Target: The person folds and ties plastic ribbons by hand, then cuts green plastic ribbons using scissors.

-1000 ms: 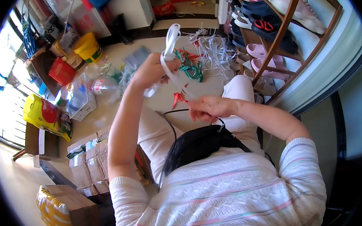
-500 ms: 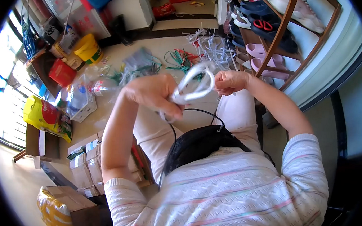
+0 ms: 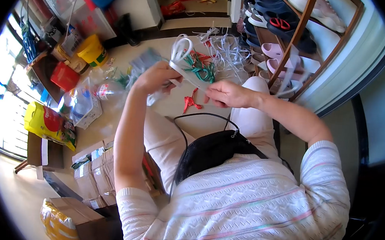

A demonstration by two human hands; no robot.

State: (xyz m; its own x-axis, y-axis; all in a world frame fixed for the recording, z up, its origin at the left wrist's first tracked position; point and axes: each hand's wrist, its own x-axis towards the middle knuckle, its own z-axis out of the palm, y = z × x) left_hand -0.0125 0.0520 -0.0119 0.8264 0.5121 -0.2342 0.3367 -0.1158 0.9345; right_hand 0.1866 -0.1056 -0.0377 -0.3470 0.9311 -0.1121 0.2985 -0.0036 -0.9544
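The left hand (image 3: 159, 76) has its fingers curled in, with no gap showing between them, clamped on the lower end of a looped white strap (image 3: 193, 77). The strap's loops stand up above that fist, over the floor, and one length slants down from them to the right hand (image 3: 231, 95). There the fingers are bent and held together, pinching the strap near their tips; the fingertips are blurred, so how firmly they press I cannot tell. The two hands are apart, joined by this short stretch of strap in front of the body, above the black bag (image 3: 210, 159) at the waist. Beyond the strap, green string (image 3: 207, 72) lies on the floor beside a heap of white strips (image 3: 232, 56). A red scrap (image 3: 190, 104) lies below the string.
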